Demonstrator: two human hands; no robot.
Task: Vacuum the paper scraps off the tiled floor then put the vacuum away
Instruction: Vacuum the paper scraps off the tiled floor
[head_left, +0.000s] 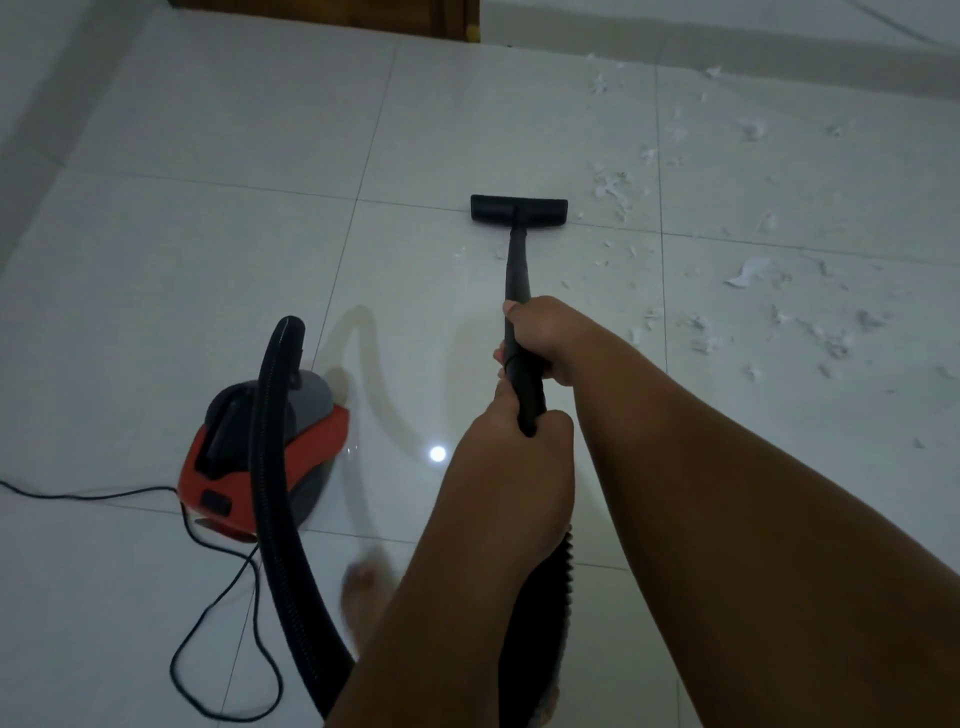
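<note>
A black vacuum wand (516, 270) runs from my hands down to a flat black floor head (518, 211) resting on the white tiled floor (234, 234). My right hand (545, 338) grips the wand higher up the tube; my left hand (511, 441) grips its lower end, where the ribbed black hose (270, 467) joins. The hose arcs left over the red and grey vacuum body (270, 441). White paper scraps (753, 270) lie scattered right of the floor head, the nearest just beside it.
A thin black power cord (218, 613) loops on the floor by the vacuum body and trails off to the left. A bare foot (363, 597) shows blurred below the hose. A dark wooden door base (363, 15) stands at the top, and a wall runs along the left.
</note>
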